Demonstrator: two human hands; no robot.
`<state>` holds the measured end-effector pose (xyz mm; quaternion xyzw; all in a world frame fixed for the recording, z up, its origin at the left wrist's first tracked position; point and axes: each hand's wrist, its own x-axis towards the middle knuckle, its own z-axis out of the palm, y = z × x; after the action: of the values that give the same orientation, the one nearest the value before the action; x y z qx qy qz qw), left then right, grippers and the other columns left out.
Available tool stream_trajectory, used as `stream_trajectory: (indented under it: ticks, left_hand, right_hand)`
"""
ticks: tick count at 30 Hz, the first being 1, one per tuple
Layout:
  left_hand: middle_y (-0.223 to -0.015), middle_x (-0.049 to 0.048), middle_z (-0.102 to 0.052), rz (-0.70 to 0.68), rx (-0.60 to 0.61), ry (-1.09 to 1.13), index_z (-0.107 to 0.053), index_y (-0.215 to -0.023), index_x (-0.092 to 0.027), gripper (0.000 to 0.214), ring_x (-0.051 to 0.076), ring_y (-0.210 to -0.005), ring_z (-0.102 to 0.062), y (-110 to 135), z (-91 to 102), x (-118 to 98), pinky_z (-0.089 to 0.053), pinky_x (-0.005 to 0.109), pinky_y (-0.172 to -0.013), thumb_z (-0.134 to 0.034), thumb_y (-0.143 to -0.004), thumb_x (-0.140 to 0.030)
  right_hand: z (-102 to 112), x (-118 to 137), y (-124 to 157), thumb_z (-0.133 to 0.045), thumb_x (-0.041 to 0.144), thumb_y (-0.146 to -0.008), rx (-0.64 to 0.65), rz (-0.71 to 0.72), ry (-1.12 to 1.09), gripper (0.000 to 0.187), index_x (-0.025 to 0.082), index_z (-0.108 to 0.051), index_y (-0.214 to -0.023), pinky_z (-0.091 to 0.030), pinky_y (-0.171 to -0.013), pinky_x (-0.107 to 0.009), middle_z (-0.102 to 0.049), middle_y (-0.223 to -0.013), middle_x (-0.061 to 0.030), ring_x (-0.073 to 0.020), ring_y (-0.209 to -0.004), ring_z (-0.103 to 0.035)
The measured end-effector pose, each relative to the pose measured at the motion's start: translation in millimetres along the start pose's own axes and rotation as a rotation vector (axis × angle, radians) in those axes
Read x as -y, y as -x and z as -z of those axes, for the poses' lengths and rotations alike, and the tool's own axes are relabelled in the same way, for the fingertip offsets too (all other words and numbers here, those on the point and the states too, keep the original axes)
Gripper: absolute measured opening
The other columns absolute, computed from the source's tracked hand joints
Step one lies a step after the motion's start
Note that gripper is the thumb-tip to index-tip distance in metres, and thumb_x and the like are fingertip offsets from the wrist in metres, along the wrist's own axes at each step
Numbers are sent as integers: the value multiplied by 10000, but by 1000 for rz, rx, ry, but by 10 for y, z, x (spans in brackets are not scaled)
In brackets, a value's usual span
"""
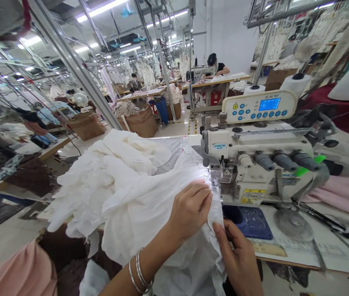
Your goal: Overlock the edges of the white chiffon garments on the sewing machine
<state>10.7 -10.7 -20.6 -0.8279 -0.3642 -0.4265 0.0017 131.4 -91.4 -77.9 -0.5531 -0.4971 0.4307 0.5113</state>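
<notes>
My left hand [189, 209] lies on white fabric [137, 193], fingers curled and pinching its edge just before the presser foot [214, 176] of a white overlock sewing machine [254, 164]. My right hand [239, 255] grips the same fabric edge from below, thumb up, near the table's front edge. The fabric is heaped in a big pile to the left of the machine and hangs down over the table front. Silver bangles sit on my left wrist.
A control panel [261, 107] with a blue screen tops the machine. Thread cones [296, 84] stand behind it. Pink cloth [344, 193] lies at right, more pink cloth [17, 271] at lower left. A person [216, 65] sits at a far table; brown boxes [140, 121] stand on the floor.
</notes>
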Motion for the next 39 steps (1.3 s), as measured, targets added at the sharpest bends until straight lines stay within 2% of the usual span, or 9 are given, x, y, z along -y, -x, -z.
stream_trajectory:
  ticks: [4,7,12,17,23,26,29,35,39]
  left_hand:
    - [-959,77,-663,-64,-45,-125,-610,-948,-133,122,203,-991,-613,17,41,-102,-565,366,-898,-561,-861,-64]
    - [-908,77,-661,-56,-53,-203,-605,-921,-136,94,202,-909,-624,75,53,-194,-584,362,-818,-568,-859,-75]
    - [-901,52,-668,-6,9,-124,-606,-937,-161,139,195,-1022,-619,53,18,-105,-545,367,-946,-513,-888,-71]
    - [-932,46,-672,26,40,-66,-614,-906,-174,132,176,-1020,-631,-46,17,38,-541,349,-954,-500,-906,-107]
    - [-1063,95,-654,4,-2,-118,-615,-998,-143,123,225,-1065,-602,8,81,-87,-548,392,-939,-576,-884,-173]
    - [-1007,72,-675,5,-10,-162,-623,-972,-152,108,223,-1032,-623,57,66,-126,-542,418,-950,-569,-879,-135]
    - [-955,47,-687,28,-5,-103,-628,-960,-172,158,201,-1041,-628,38,30,-65,-523,412,-985,-521,-884,-84]
    - [-957,55,-677,35,80,20,-627,-903,-174,157,178,-1011,-632,-131,8,181,-524,378,-974,-482,-912,-114]
    - [-977,50,-675,6,78,26,-616,-882,-176,136,177,-1017,-628,-205,14,272,-535,348,-943,-497,-906,-116]
  right_hand:
    - [6,-7,-12,-524,472,-902,-37,28,9,313,182,-584,-802,-362,-541,-185,-523,-621,41,-111,-568,-454]
    - [13,-59,-21,-519,443,-910,-21,111,67,350,176,-564,-689,-353,-515,-188,-486,-570,47,-98,-523,-431]
    - [7,-57,-24,-485,445,-930,-9,78,88,405,170,-542,-639,-311,-521,-212,-417,-561,45,-104,-548,-384]
    - [-9,3,-22,-496,477,-912,-13,40,44,419,180,-517,-617,-289,-508,-222,-381,-560,47,-106,-544,-344]
    - [-16,-15,-20,-514,474,-900,-35,31,-7,408,180,-527,-618,-305,-521,-220,-433,-554,41,-113,-556,-370]
    - [-9,-36,-20,-526,484,-891,-28,17,-26,405,181,-525,-622,-310,-517,-215,-444,-562,39,-113,-557,-379]
    - [3,-50,-29,-523,497,-889,-35,-1,-4,398,182,-536,-648,-322,-512,-210,-457,-570,36,-113,-554,-386]
    - [3,-35,-79,-509,489,-898,-43,6,10,371,181,-579,-704,-351,-516,-197,-498,-595,35,-115,-543,-423]
    - [-7,-21,-90,-520,486,-891,-42,0,-6,355,176,-610,-742,-363,-531,-193,-528,-600,30,-120,-555,-455]
